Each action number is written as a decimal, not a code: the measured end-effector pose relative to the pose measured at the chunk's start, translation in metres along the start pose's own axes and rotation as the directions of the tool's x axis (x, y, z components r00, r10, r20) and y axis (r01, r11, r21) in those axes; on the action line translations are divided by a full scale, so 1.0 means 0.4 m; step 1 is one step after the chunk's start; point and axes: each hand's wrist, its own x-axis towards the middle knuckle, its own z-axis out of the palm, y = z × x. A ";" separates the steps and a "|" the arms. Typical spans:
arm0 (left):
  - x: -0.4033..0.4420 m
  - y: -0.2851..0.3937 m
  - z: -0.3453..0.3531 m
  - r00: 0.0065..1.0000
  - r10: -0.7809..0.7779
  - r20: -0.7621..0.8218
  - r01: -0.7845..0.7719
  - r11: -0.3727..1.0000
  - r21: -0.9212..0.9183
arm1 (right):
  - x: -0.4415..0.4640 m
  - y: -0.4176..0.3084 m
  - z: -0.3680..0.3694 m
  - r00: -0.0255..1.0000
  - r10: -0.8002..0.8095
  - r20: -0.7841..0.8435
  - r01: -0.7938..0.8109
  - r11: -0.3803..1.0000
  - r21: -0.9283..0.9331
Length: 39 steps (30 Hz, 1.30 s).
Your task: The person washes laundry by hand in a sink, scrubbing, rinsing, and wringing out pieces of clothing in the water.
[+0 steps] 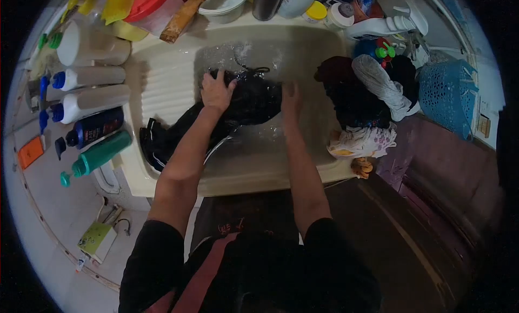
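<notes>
head: watery sink [254, 187] holds black garment [254, 103], left hand [217, 92] spread, right hand's [290, 102] grip unclear.

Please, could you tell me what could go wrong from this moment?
The pile of clothes lies at the right edge of the sink, so a piece might slide into the water. The dark garment is wet under the left hand, so a quick pull might splash. The wooden handle juts past the far rim and might fall if bumped.

Single head-worn fisheye, black corners, facing forward and steeply down over the sink [248, 187], near enough to frame left hand [217, 92] and right hand [290, 101].
</notes>
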 end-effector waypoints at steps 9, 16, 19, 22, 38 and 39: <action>-0.020 -0.038 0.021 1.000 0.016 0.027 -0.015 0.999 -0.028 | 0.026 -0.170 -0.101 0.950 0.308 -0.040 -0.005 0.146 0.989; -0.032 -0.044 0.032 0.997 0.075 0.003 -0.075 0.997 0.012 | 0.072 -0.270 -0.168 0.918 0.311 0.245 0.004 -0.627 0.779; -0.034 -0.044 0.025 0.993 0.106 0.051 -0.108 0.993 0.041 | 0.118 -0.271 -0.158 0.917 0.364 0.162 0.065 -0.537 0.841; -0.041 -0.069 0.079 0.985 0.167 -0.051 -0.161 0.982 0.096 | 0.143 -0.273 -0.143 0.888 0.460 0.009 0.223 -0.448 0.865; -0.051 -0.041 0.032 0.976 0.148 0.159 -0.167 0.979 0.115 | 0.220 -0.224 -0.135 0.995 0.098 0.011 0.074 -0.812 0.579; -0.056 -0.040 0.028 0.975 0.143 0.170 -0.166 0.978 0.126 | 0.224 -0.228 -0.132 0.999 0.049 -0.014 0.049 -0.851 0.524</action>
